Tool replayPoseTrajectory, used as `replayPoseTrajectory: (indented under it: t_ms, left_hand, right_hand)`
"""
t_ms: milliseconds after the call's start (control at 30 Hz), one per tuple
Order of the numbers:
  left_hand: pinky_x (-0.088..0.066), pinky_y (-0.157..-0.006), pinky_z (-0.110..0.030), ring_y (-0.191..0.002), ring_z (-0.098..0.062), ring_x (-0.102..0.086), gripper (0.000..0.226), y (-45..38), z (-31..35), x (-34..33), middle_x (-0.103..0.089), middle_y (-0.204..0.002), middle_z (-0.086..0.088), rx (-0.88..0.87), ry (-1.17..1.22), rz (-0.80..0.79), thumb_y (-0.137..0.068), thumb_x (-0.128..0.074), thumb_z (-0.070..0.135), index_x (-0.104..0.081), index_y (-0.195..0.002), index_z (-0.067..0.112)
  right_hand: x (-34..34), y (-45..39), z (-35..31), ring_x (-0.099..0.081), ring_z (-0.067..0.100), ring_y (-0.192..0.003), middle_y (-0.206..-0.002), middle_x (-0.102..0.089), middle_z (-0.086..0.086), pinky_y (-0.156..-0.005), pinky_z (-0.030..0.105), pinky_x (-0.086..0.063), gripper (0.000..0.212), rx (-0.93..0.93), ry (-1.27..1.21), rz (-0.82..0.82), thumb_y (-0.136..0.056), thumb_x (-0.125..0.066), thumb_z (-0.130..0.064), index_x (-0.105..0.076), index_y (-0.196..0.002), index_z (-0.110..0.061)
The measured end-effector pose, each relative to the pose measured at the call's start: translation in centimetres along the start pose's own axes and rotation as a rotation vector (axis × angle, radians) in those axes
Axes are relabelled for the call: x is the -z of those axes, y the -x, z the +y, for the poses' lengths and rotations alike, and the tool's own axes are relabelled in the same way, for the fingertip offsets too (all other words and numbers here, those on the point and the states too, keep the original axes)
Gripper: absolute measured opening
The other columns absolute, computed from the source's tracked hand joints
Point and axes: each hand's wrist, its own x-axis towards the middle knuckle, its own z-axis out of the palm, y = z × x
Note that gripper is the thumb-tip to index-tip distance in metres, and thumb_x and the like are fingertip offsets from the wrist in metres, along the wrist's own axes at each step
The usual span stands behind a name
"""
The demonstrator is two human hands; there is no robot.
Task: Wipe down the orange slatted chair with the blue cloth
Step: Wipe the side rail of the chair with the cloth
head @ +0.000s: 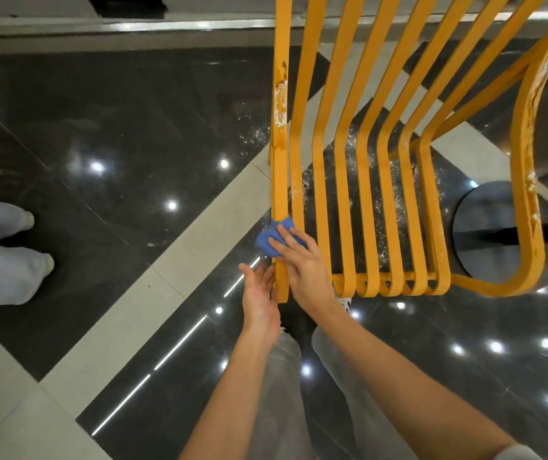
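A glossy dark tiled floor (126,127), crossed by pale grey bands, is filling the frame. The orange slatted chair (365,161) is standing on it at upper right, beside a round black base (485,227).

An orange chair (345,180) of smooth painted slats, its paint chipped and flaking white along the outer rails. A soft, matt blue cloth (274,239). A highly glossy dark tile floor (126,134) mirrors ceiling lights.

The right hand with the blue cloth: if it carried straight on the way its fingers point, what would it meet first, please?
Only more of the chair's outer left slat, up which the right hand presses the blue cloth; the chipped, flaking patch comes next, though depth is unclear.
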Motion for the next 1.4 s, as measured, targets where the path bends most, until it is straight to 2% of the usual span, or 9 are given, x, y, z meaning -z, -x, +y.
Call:
replayPoseTrajectory:
  t_ms: [100,233,333,467,667,867,1133,1333,1400]
  left_hand:
    - [-0.029,-0.109,-0.031,-0.136,-0.015,-0.041,0.085,-0.4,0.3,-1.5,-0.047,-0.146,-0.001,0.014,-0.116,0.081,-0.091,-0.02,0.075,-0.039,-0.148,0.015]
    - [-0.024,-0.118,-0.053,-0.143,-0.026,-0.035,0.128,-2.2,0.5,-3.5,-0.043,-0.152,-0.003,0.061,-0.228,0.154,-0.046,-0.022,0.103,-0.039,-0.148,0.029]
    - [-0.032,-0.115,-0.05,-0.139,-0.025,-0.041,0.113,-2.5,2.7,-5.3,-0.042,-0.153,-0.005,0.032,-0.197,0.098,-0.063,-0.025,0.093,-0.032,-0.152,0.023]
    - [-0.049,-0.098,-0.035,-0.11,-0.017,-0.063,0.078,-2.2,3.8,-5.7,-0.067,-0.121,-0.004,-0.007,-0.053,0.072,-0.096,-0.016,0.067,-0.055,-0.134,0.012]
    - [-0.03,-0.117,-0.049,-0.134,-0.021,-0.047,0.073,-3.2,2.0,-4.8,-0.055,-0.142,-0.003,-0.03,-0.002,0.114,-0.097,-0.015,0.065,-0.05,-0.141,0.019]
    - [-0.035,-0.114,-0.046,-0.124,-0.019,-0.057,0.055,-3.2,1.0,-5.7,-0.068,-0.122,0.003,-0.101,0.035,0.125,-0.098,-0.022,0.063,-0.064,-0.114,0.031]
    - [-0.018,-0.119,-0.054,-0.142,-0.021,-0.035,0.071,-3.7,0.0,-5.5,-0.048,-0.148,0.005,-0.04,-0.003,0.197,-0.09,-0.024,0.075,-0.047,-0.143,0.034]
    - [-0.03,-0.115,-0.05,-0.127,-0.02,-0.053,0.066,-3.4,0.7,-5.6,-0.064,-0.129,0.004,-0.047,0.046,0.164,-0.096,-0.021,0.067,-0.053,-0.139,0.028]
    - [-0.032,-0.114,-0.047,-0.124,-0.018,-0.054,0.065,-3.4,0.7,-5.6,-0.066,-0.122,0.007,-0.037,0.041,0.171,-0.098,-0.02,0.065,-0.051,-0.14,0.027]
  right_hand:
    - [0.3,-4.0,-0.1,-0.028,0.015,-0.142,-0.148,-0.048,0.004,-0.118,0.03,-0.026,0.037,-0.07,-0.09,0.061,-0.096,-0.056,-0.004,-0.061,-0.131,-0.013]
    - [0.5,-10.7,0.4,-0.034,0.023,-0.144,-0.15,-0.045,0.01,-0.117,0.037,-0.033,0.037,-0.159,-0.207,0.153,-0.098,-0.056,-0.011,-0.057,-0.136,-0.013]
    - [0.4,-9.8,-0.4,-0.042,0.017,-0.139,-0.145,-0.051,0.01,-0.113,0.03,-0.039,0.039,-0.292,-0.363,0.241,-0.097,-0.059,-0.01,-0.057,-0.136,-0.014]
    - [-0.4,-5.1,-1.6,-0.045,0.015,-0.135,-0.144,-0.052,0.005,-0.111,0.032,-0.041,0.039,-0.234,-0.329,0.225,-0.097,-0.059,-0.01,-0.059,-0.134,-0.017]
    - [0.5,-13.1,-0.1,-0.047,0.004,-0.13,-0.137,-0.059,0.009,-0.1,0.007,-0.039,0.034,-0.298,-0.521,0.321,-0.095,-0.061,-0.008,-0.062,-0.129,-0.008]
    - [0.4,-8.7,-0.3,-0.059,0.007,-0.12,-0.125,-0.063,-0.006,-0.097,0.012,-0.046,0.035,-0.383,-0.577,0.312,-0.097,-0.058,-0.012,-0.06,-0.132,-0.009]
    - [1.1,-13.4,-0.7,-0.055,0.016,-0.129,-0.129,-0.064,0.006,-0.106,0.027,-0.046,0.031,-0.31,-0.653,0.314,-0.096,-0.059,-0.007,-0.062,-0.127,-0.007]
    - [1.2,-16.2,0.1,-0.066,0.007,-0.099,-0.111,-0.072,0.005,-0.087,0.027,-0.056,0.031,-0.377,-0.531,0.41,-0.097,-0.06,-0.012,-0.064,-0.127,-0.008]
    - [1.0,-18.1,-0.3,-0.061,0.003,-0.109,-0.12,-0.07,0.009,-0.092,0.022,-0.054,0.032,-0.307,-0.478,0.431,-0.096,-0.06,-0.011,-0.064,-0.127,-0.006]
